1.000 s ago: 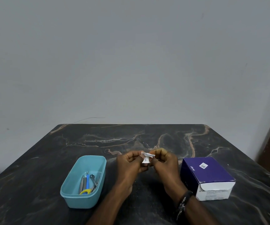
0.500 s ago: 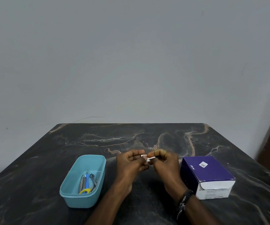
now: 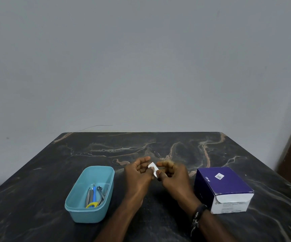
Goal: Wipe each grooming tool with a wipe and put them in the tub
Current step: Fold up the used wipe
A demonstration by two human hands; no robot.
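Teal tub [image 3: 74, 209] is sitting left, already holding several grooming tools [image 3: 94, 195]. Left hand [image 3: 138, 175] and right hand [image 3: 173, 177] are both pinching a small white wipe packet [image 3: 153, 169] at centre; probably tearing it open, next pulling the wipe free. Purple box [image 3: 222, 184] is waiting right.

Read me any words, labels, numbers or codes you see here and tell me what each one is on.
"BD", white logo on the purple box's dark side face.
QR-style code on a white sticker on the box top: too small to read.
Grey print on the box's white front flap: too blurred to read.
White packet held in both hands: no legible text.
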